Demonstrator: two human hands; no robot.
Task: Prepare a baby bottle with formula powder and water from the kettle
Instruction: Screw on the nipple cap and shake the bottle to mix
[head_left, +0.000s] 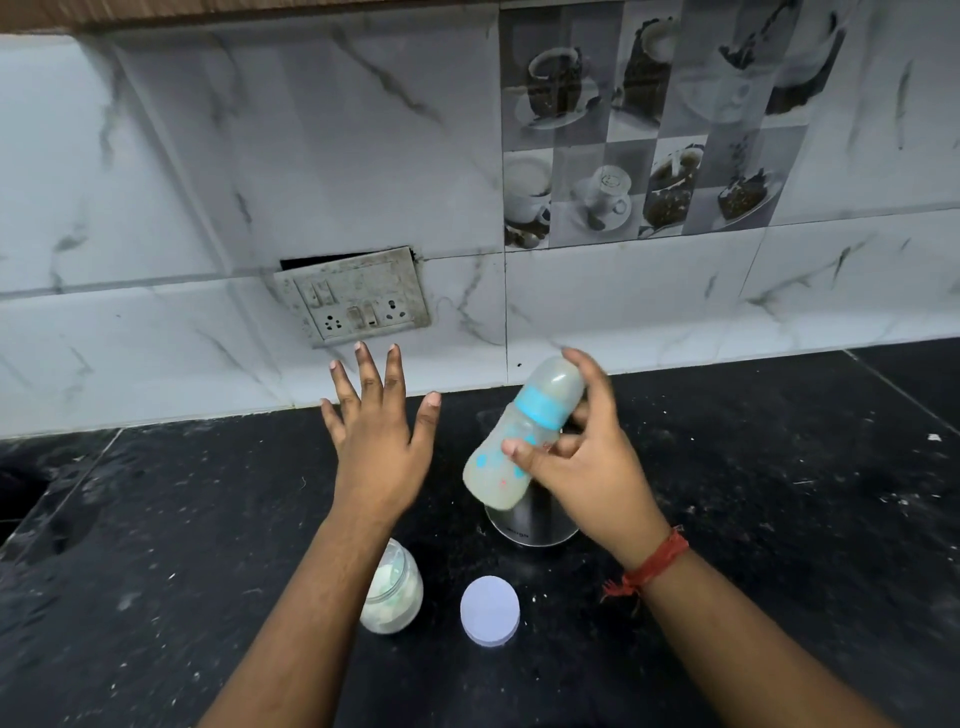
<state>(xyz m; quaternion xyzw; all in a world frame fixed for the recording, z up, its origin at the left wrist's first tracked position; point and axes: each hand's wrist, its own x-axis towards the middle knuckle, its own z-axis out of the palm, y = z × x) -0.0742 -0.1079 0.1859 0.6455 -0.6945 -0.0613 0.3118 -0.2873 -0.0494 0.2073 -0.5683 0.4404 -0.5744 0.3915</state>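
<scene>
A person's right hand (576, 467) gripped a cloudy baby bottle (519, 441), thumb and curled fingers around its body, holding it tilted in the air above a steel kettle (535, 525) on the black speckled counter (779, 493). The bottle had a blue collar, a clear cap and blue and pink printed marks too blurred to read. Small dark lettering on the kettle was also illegible. The left hand (379, 441) hovered beside it, fingers spread and holding nothing. Nearer the person stood an open jar of white powder (400, 597) and, just beside it, a white lid (489, 611). A grimy switch-and-socket plate (353, 296) sat on the marble-patterned wall.
</scene>
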